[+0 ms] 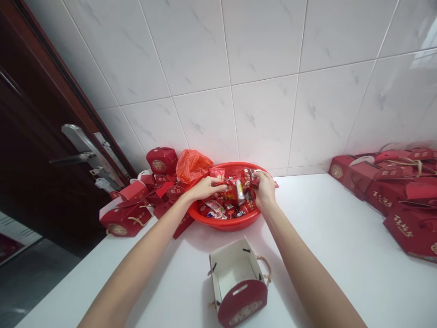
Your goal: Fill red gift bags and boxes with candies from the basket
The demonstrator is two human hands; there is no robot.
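Basket [225,224] of wrapped sweets [216,207] at far edge of table [307,218]. Right hand [265,187] clamped on dark-red packet [248,176]; left hand [206,187] among sweets, grip cannot be told. Plastic bag [194,164] and red boxes [124,218] crowd basket's left, toward left edge; further cartons [382,191] at right along far edge. Open box [242,303] between forearms.
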